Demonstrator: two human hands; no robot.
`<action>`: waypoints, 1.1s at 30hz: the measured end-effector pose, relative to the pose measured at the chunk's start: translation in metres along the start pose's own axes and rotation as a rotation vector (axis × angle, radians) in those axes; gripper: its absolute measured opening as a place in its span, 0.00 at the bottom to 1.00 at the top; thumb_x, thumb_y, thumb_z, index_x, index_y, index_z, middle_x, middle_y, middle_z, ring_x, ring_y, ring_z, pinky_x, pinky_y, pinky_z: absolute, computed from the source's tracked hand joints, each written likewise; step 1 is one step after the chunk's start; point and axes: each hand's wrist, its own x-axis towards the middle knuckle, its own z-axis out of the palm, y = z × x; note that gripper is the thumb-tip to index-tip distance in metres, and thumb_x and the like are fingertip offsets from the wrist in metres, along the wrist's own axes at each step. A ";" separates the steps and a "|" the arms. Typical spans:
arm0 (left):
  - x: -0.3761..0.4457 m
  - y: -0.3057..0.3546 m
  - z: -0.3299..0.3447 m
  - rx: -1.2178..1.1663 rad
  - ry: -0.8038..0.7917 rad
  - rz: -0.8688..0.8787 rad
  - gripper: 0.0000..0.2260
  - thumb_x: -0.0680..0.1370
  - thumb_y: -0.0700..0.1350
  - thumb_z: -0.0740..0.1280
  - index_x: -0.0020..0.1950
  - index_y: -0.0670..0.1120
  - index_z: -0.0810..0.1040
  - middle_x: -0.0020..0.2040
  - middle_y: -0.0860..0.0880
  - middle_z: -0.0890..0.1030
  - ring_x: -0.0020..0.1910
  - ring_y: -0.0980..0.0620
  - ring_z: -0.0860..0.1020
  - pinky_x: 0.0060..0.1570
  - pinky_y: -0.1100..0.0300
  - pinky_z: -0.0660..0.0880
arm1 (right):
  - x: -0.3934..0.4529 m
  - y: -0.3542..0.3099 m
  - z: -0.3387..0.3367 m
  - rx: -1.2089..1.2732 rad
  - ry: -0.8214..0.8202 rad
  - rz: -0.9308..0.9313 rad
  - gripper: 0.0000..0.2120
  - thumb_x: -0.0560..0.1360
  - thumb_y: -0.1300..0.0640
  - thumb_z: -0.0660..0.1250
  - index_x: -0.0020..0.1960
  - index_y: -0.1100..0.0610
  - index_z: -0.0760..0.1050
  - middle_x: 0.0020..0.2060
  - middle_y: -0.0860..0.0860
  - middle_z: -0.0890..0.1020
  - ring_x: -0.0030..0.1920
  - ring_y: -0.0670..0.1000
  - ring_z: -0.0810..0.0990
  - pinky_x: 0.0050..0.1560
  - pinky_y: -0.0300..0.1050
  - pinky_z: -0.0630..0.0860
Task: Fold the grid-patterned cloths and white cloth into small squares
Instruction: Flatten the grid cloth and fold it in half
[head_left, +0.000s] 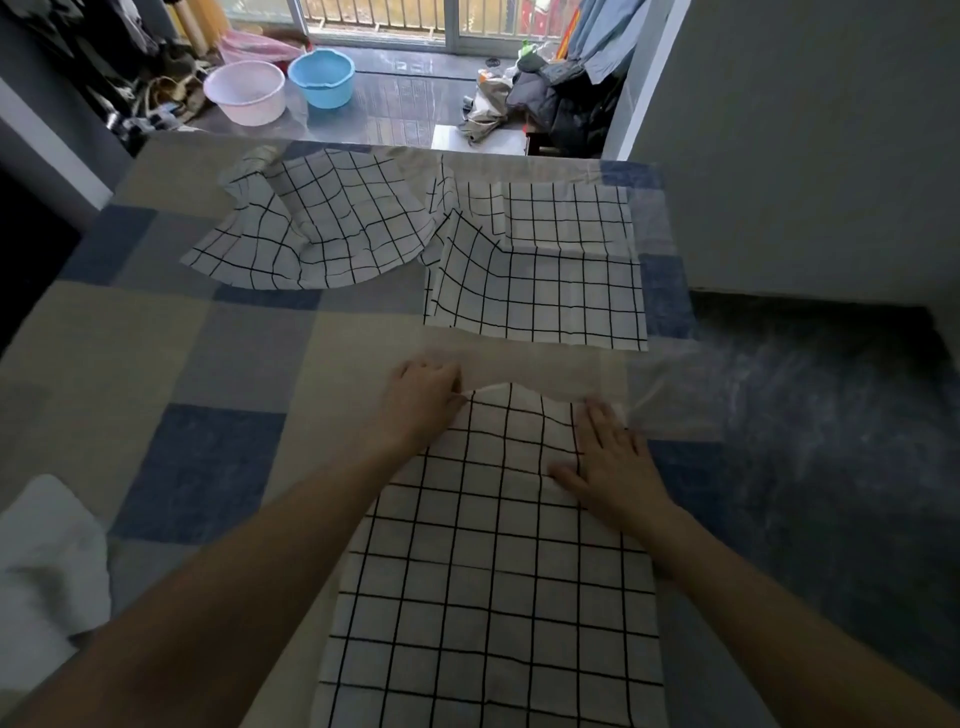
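Head view: near grid cloth (488, 571) lies flat on checked bed (218, 467), L hand (423, 400) pinching its far-left corner, R hand (613, 467) pressing flat w/ fingers (597, 421) straight, 2 other grid cloths (322, 223) (545, 280) beyond, white cloth (47, 561) at left.

There is one wide-angle view only, worn on the person's head, looking forward and steeply down over the bed (218, 467). Both forearms reach in from the bottom edge, close up; the balcony door (374, 21) lies far ahead.
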 end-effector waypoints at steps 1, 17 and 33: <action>0.005 -0.001 -0.003 -0.004 0.004 -0.007 0.06 0.78 0.51 0.66 0.49 0.49 0.75 0.47 0.49 0.80 0.53 0.45 0.76 0.61 0.51 0.66 | 0.005 0.001 -0.003 0.011 0.009 0.019 0.42 0.75 0.31 0.47 0.78 0.55 0.37 0.78 0.51 0.38 0.77 0.51 0.37 0.75 0.58 0.41; -0.105 0.013 0.074 0.066 -0.111 0.159 0.25 0.82 0.56 0.47 0.79 0.55 0.47 0.80 0.52 0.42 0.78 0.51 0.40 0.74 0.44 0.47 | -0.011 -0.010 0.034 -0.023 0.212 -0.229 0.31 0.79 0.42 0.48 0.79 0.51 0.48 0.78 0.50 0.45 0.78 0.52 0.45 0.75 0.57 0.46; -0.213 0.088 0.086 -0.091 -0.039 -0.124 0.27 0.82 0.51 0.49 0.80 0.49 0.45 0.80 0.52 0.41 0.78 0.51 0.41 0.74 0.47 0.41 | -0.127 -0.070 0.080 0.213 0.338 -0.075 0.29 0.80 0.51 0.52 0.79 0.56 0.50 0.78 0.52 0.48 0.78 0.51 0.47 0.75 0.54 0.46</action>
